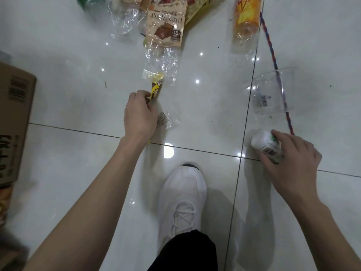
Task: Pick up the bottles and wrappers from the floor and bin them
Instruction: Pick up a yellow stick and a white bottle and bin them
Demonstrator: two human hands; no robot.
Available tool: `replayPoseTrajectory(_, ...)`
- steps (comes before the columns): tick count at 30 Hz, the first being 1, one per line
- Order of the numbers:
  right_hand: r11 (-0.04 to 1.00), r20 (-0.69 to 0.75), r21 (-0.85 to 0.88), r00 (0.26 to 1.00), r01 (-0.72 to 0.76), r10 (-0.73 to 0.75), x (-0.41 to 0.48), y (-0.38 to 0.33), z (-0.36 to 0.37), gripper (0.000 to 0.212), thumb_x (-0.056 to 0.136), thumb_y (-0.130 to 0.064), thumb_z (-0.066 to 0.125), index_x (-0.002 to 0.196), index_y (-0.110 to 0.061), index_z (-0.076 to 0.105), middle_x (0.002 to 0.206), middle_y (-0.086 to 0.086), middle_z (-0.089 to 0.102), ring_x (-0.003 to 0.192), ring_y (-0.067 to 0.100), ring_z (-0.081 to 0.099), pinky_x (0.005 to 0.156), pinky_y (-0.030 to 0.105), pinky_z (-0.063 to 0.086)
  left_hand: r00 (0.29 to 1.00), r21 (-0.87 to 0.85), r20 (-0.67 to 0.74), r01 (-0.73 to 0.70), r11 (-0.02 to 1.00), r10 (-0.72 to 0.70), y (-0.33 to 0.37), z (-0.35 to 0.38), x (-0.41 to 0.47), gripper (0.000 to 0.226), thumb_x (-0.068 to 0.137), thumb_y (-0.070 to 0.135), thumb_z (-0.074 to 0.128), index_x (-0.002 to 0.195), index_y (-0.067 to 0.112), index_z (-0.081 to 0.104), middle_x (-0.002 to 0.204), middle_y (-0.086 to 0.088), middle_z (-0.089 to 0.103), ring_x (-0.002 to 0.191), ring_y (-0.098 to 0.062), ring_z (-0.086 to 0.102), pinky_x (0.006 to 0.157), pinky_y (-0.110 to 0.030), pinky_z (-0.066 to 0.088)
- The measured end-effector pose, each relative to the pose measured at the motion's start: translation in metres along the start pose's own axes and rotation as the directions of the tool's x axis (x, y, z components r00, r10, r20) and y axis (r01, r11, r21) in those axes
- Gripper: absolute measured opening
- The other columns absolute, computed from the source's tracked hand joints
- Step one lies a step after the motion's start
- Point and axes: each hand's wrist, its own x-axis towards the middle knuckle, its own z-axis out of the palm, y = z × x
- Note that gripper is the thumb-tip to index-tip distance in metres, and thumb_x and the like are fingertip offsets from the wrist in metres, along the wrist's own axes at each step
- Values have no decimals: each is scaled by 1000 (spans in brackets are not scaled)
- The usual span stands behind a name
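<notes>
Hands, two: left hand (140, 116) pinched one yellow wrapper (156, 89); right hand (291, 165) curled its grip round one white bottle (261, 142). One orange bottle (247, 22) and one cup (271, 90) lay beyond.

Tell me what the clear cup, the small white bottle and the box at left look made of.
Clear cup: thin glossy plastic; the cord shows through it. Small white bottle: probably opaque plastic, smooth, with a printed label. Box: brown cardboard, matte, barcode printed on it.
</notes>
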Motion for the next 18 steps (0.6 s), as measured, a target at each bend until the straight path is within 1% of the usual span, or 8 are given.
replayPoseTrajectory(2, 997, -13, 70, 1000, -12, 13, 3, -9, -5, 59, 81, -25, 86, 134, -12, 63, 124, 15, 65, 112, 41, 59, 99, 53, 38, 1000, -24, -16, -20, 1000, 20, 0, -5, -4, 27, 94, 11, 50, 117, 13, 64, 117, -6, 60, 100, -24, 60, 85, -30, 47)
replayPoseTrajectory(5, 986, -25, 166, 1000, -4, 8, 9, -23, -23, 59, 83, -27, 83, 136, -13, 62, 124, 13, 65, 112, 36, 62, 99, 51, 39, 997, -38, -45, -70, 997, 68, 6, -22, -12, 25, 92, 9, 51, 112, 13, 67, 112, -5, 62, 91, -19, 59, 76, -7, 35)
replayPoseTrajectory(6, 982, -38, 189, 999, 9, -2, 11, -29, -31, 59, 83, -29, 83, 136, -13, 62, 124, 12, 66, 112, 35, 62, 100, 52, 40, 995, -43, -54, -89, 995, 87, 10, -31, -16, 25, 92, 8, 52, 111, 13, 67, 111, -5, 63, 88, -16, 58, 72, -1, 32)
replayPoseTrajectory(7, 978, -55, 208, 998, 30, -19, 13, -34, -41, 59, 83, -30, 83, 135, -13, 62, 122, 12, 66, 110, 35, 63, 100, 54, 44, 993, -46, -63, -106, 993, 103, 15, -41, -21, 24, 92, 8, 53, 110, 14, 68, 110, -5, 63, 84, -14, 57, 71, 2, 31)
replayPoseTrajectory(9, 970, -71, 235, 996, 67, -51, 14, -44, -67, 58, 83, -31, 83, 135, -13, 62, 120, 12, 67, 106, 34, 65, 96, 61, 48, 990, -50, -75, -120, 992, 116, 30, -67, -33, 25, 91, 7, 53, 109, 16, 68, 109, -3, 63, 80, -11, 57, 71, 0, 33)
replayPoseTrajectory(12, 959, -66, 277, 997, 62, -45, 10, -65, -124, 57, 84, -33, 82, 135, -16, 61, 120, 9, 67, 105, 31, 64, 93, 63, 49, 988, -76, -87, -136, 988, 129, 62, -119, -56, 25, 90, 8, 54, 110, 17, 68, 108, -2, 65, 81, -11, 59, 77, -14, 39)
replayPoseTrajectory(15, 944, -79, 329, 997, 37, -11, -2, -98, -202, 58, 86, -38, 80, 135, -17, 60, 120, 7, 66, 106, 28, 64, 93, 63, 50, 983, -103, -87, -172, 980, 163, 108, -188, -85, 25, 90, 8, 56, 110, 16, 68, 107, -1, 65, 79, -9, 59, 77, -20, 41)
replayPoseTrajectory(18, 932, -78, 362, 996, -11, 42, -16, -137, -292, 58, 85, -36, 80, 136, -15, 61, 121, 5, 66, 107, 25, 63, 93, 62, 50, 979, -142, -70, -198, 970, 190, 162, -265, -118, 24, 91, 9, 57, 112, 16, 67, 106, 1, 65, 80, -8, 59, 79, -25, 48)
